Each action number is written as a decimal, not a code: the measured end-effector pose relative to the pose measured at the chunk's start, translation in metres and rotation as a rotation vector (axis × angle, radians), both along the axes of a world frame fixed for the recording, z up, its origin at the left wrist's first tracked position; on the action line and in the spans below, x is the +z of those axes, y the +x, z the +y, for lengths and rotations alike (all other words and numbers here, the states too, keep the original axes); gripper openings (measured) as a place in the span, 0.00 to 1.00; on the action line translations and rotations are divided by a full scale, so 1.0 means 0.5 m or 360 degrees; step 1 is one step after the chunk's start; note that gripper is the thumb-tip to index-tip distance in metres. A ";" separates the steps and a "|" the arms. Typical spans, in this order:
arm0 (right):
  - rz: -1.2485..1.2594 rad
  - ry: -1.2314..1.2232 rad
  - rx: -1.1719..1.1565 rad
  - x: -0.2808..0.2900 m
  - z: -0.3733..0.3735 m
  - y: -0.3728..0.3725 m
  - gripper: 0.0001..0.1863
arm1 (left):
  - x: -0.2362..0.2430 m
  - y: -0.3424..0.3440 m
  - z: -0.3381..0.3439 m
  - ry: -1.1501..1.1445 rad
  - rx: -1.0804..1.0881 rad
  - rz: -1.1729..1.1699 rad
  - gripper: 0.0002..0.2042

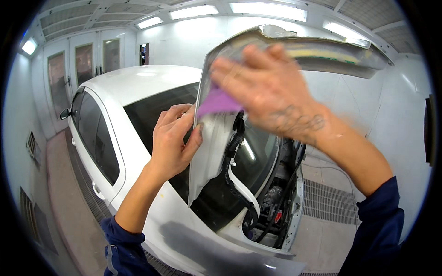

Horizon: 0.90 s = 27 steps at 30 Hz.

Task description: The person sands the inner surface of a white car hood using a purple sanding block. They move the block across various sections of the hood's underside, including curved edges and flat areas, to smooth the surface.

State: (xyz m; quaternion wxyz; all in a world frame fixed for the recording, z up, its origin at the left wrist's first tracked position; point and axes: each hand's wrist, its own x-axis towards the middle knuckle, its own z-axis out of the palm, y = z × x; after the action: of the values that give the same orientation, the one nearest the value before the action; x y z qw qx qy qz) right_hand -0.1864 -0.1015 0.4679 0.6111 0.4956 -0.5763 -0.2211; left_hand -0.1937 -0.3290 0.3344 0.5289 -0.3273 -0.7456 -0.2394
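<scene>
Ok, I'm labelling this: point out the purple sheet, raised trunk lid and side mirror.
Purple sheet [217, 102], head view: uncovered lower part.
Trunk lid [209, 147], head view: white lower section.
Side mirror [65, 114], head view: housing.

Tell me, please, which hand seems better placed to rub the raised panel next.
Probably the right hand: the purple sheet is under it, against the raised panel, while the left hand grips its edge.

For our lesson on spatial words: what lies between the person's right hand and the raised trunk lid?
In the head view, a purple sheet lies between the right hand and the raised trunk lid.
</scene>
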 end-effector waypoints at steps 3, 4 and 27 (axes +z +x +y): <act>-0.0146 0.0082 0.0040 -0.054 -0.021 0.009 0.15 | -0.006 0.006 -0.007 -0.0009 -0.0018 -0.0001 0.24; -0.0181 0.0160 0.0049 -0.063 -0.017 0.010 0.16 | -0.011 0.005 -0.007 0.0028 -0.0065 0.0004 0.26; -0.0117 0.0099 0.0004 -0.071 -0.001 0.004 0.19 | -0.051 0.028 0.010 0.0242 -0.0017 -0.0126 0.32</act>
State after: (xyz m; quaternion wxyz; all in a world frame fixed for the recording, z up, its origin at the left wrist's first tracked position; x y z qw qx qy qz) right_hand -0.1845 -0.1020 0.4322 0.5740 0.5228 -0.5906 -0.2198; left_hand -0.1795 -0.3238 0.3088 0.5211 -0.2805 -0.7438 -0.3108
